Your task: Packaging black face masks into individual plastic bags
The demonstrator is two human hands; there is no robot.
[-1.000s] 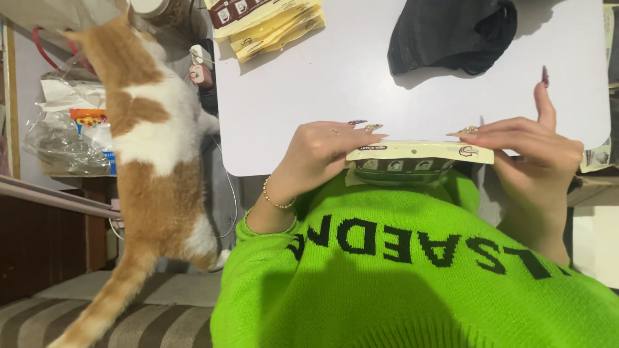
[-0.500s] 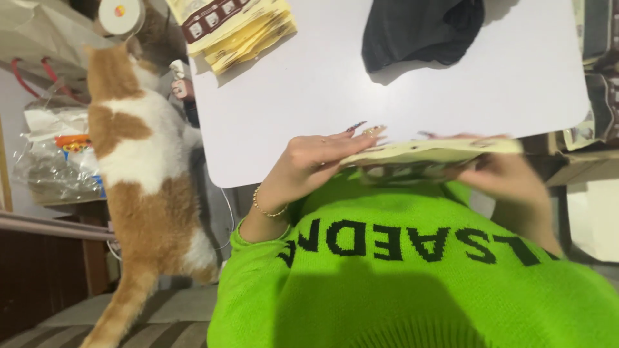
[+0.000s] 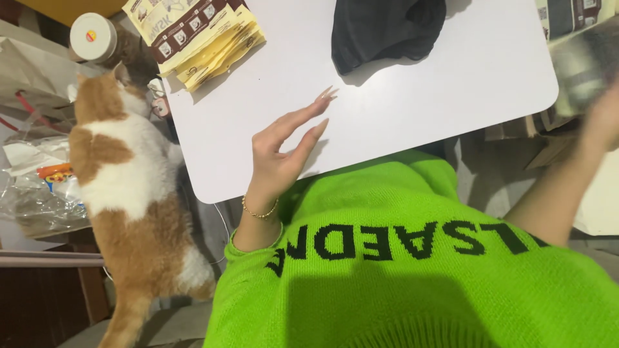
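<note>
My left hand [image 3: 284,151] hovers open over the near edge of the white table [image 3: 438,109], its fingers spread and pointing toward the far side, holding nothing. A thin gold bracelet sits on that wrist. My right hand [image 3: 603,119] is off the table's right edge, motion-blurred, and seems to grip a flat pale packet [image 3: 583,67] that is also blurred. A bright green sweater [image 3: 412,270] with black letters fills the lower view.
A stack of yellow and brown packets [image 3: 193,32] lies at the table's far left corner, and a dark cloth [image 3: 387,26] lies at the far middle. An orange and white cat [image 3: 122,187] stands left of the table. Plastic bags [image 3: 32,193] and a round jar [image 3: 92,37] are at the left.
Both hands held the flat packet at the table's near edge. Now my left hand has let go and opened, and my right hand has swung the packet away to the right.
</note>
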